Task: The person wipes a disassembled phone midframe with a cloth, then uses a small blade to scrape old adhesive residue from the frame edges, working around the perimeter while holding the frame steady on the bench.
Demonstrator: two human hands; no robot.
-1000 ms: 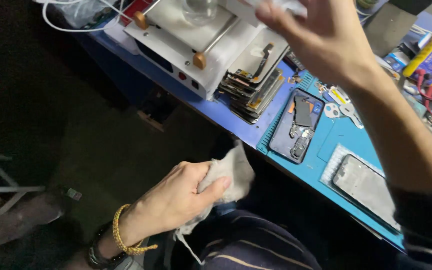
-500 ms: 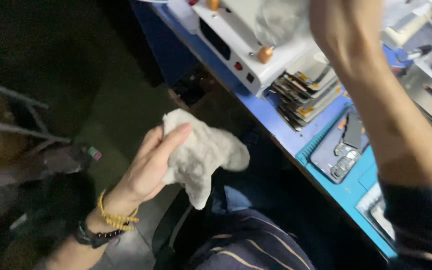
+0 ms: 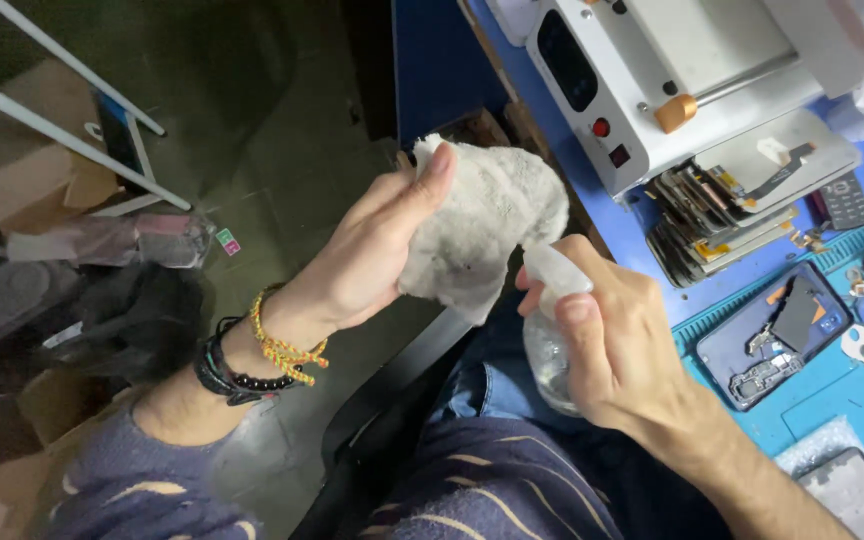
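Observation:
My left hand (image 3: pixel 367 255) holds a crumpled grey-white cloth (image 3: pixel 487 225) above my lap, with the fingers spread behind it. My right hand (image 3: pixel 617 345) grips a small clear spray bottle (image 3: pixel 550 345). Its white nozzle (image 3: pixel 555 270) points at the cloth from just below it, and my forefinger rests on the top. Beaded bracelets circle my left wrist (image 3: pixel 257 355).
A blue workbench (image 3: pixel 652 245) runs along the right. It carries a white machine with an orange knob (image 3: pixel 667 85), a stack of phone screens (image 3: pixel 722 215), an opened phone (image 3: pixel 777 335) on a blue mat and another phone (image 3: pixel 857 495). Boxes and white rails stand on the floor at left.
My right hand has come down from the bench and now holds the spray bottle at the cloth. My left hand has raised the cloth higher.

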